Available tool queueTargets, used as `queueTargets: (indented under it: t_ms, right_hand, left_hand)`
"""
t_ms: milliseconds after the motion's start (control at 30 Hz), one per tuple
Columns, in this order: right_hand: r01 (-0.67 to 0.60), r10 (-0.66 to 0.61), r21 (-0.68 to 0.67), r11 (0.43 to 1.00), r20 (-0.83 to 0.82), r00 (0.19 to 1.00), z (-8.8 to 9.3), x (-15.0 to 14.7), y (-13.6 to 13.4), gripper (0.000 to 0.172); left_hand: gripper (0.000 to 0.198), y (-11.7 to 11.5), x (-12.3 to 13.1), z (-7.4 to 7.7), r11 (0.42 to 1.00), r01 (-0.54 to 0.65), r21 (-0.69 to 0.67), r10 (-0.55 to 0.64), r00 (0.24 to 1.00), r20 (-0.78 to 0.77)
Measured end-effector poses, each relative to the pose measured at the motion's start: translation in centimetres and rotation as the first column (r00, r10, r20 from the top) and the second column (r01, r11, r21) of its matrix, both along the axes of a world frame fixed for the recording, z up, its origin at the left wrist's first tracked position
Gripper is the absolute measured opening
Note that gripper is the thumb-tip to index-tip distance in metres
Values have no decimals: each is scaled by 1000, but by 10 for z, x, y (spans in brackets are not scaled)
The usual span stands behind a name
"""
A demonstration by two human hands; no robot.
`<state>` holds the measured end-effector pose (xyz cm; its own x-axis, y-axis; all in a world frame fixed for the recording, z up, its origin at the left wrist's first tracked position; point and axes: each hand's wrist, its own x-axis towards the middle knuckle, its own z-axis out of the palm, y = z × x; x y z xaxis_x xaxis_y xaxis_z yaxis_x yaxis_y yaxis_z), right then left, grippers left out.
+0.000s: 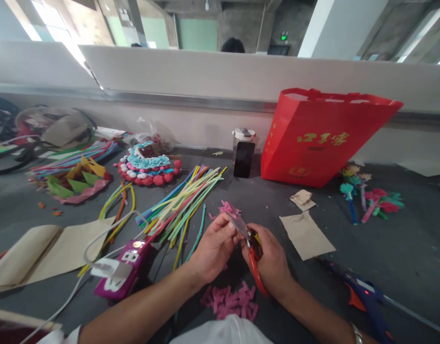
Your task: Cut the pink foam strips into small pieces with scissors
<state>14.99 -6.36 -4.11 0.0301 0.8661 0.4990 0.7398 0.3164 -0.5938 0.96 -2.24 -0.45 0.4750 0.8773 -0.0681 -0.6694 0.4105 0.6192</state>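
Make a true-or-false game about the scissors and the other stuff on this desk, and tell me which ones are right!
1. The right hand holds scissors with red handles. True.
2. The big red bag stands to the left of the phone. False: the bag stands to the right of it.
3. A heap of pink pieces lies close in front of the person. True.
4. A hand is holding the blue glue gun. False: it lies on the desk.
5. The phone stands upright in front of a cup with a white lid. True.
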Motion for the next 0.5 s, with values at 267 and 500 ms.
queueTargets:
  t_ms: [267,500]
  right_hand:
    - [6,-6,49,999,-8,1000,-6,-1,0,32]
    - [1,-1,58,998,1,1000,-7,0,0,31]
  left_hand:
    - [16,-3,1,1,1000,12,-20,-11,1000,19]
    - [11,-3,1,-1,1000,3,-18,-2,998,60]
